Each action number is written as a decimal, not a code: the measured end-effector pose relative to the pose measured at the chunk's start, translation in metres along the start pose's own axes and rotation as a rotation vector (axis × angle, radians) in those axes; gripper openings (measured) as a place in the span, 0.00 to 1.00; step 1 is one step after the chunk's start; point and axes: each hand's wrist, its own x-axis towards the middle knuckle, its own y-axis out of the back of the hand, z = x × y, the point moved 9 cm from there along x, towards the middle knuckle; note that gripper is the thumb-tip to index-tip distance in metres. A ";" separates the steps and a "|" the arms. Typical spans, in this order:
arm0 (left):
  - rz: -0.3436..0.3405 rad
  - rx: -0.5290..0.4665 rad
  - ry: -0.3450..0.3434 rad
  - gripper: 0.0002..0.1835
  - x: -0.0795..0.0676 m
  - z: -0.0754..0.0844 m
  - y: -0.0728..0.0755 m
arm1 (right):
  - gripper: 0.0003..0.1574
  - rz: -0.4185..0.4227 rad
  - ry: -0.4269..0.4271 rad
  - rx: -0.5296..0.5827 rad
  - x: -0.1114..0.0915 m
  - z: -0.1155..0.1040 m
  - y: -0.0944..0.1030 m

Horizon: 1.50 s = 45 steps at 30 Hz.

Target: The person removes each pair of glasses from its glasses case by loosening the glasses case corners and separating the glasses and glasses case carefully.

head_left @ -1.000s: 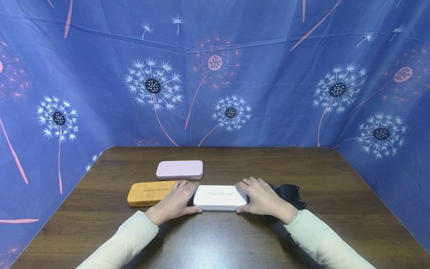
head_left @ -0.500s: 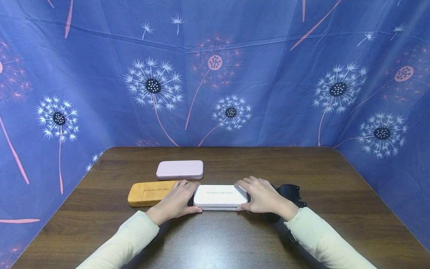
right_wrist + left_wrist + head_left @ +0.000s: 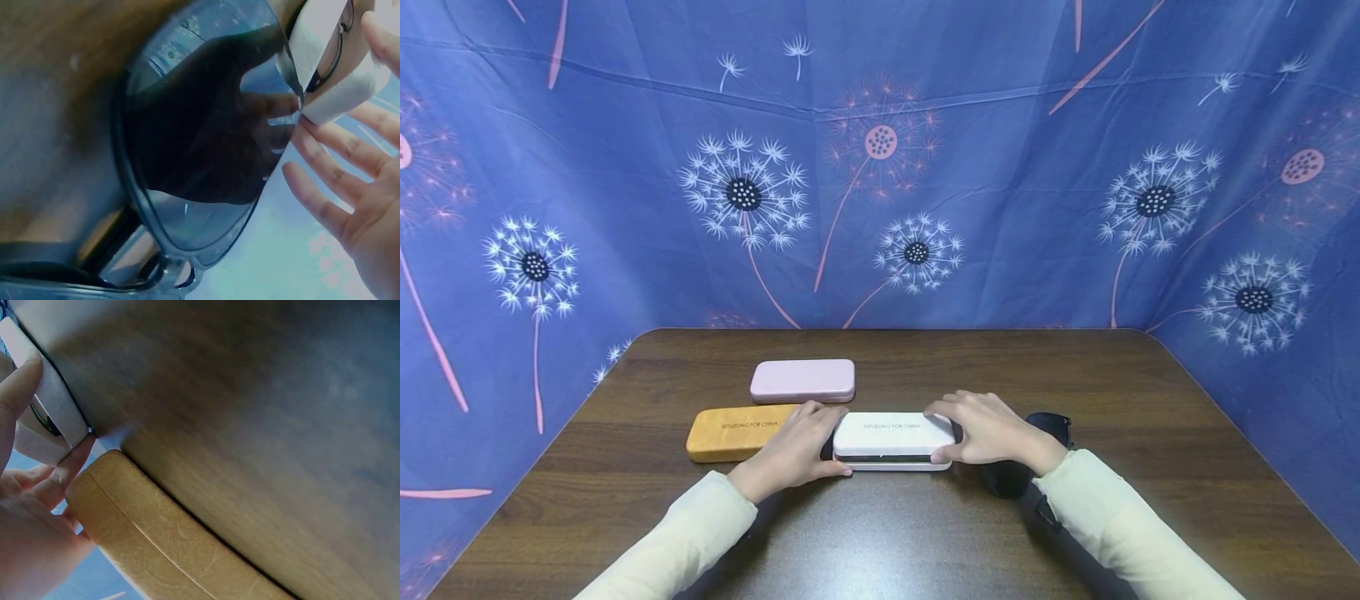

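A white glasses case [image 3: 893, 429], lettered on its lid, lies on the table with its front edge parted. My left hand [image 3: 793, 446] holds the case's left end, thumb low at the front corner. At the other end, my right hand [image 3: 988, 429] grips the lid, its thumb at the raised front edge. Through the gap, the right wrist view shows dark-rimmed glasses [image 3: 331, 62] inside. Dark sunglasses [image 3: 1009, 479] lie under my right wrist, partly hidden by the arm; one tinted lens [image 3: 206, 125] fills much of the right wrist view.
A mustard-yellow glasses case [image 3: 730, 433] lies closed by my left hand, which overlaps its right end. Behind it rests a closed pale pink case [image 3: 802, 379]. A blue dandelion-print cloth [image 3: 1000, 167] hangs along the back edge of the wooden table [image 3: 880, 533].
The white case's lid has risen at the front, opening a dark gap. My right hand has moved up slightly with it; my left hand has stayed in place.
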 end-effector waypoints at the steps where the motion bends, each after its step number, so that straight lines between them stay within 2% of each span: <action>1: -0.002 0.000 0.003 0.43 0.000 0.000 0.000 | 0.35 -0.010 0.000 0.007 0.000 0.001 0.000; 21: 0.009 -0.044 0.031 0.45 0.003 -0.002 -0.002 | 0.29 -0.178 -0.012 0.163 0.011 0.014 -0.001; 31: 0.030 -0.051 0.049 0.45 0.002 -0.003 -0.002 | 0.29 -0.259 -0.036 0.293 0.015 0.020 -0.005; 39: 0.014 -0.031 0.111 0.50 0.003 -0.008 -0.003 | 0.20 -0.264 0.001 0.423 0.021 0.026 -0.005; 45: 0.007 -0.042 0.130 0.52 0.003 -0.009 -0.002 | 0.20 -0.239 -0.057 0.389 0.022 0.031 -0.004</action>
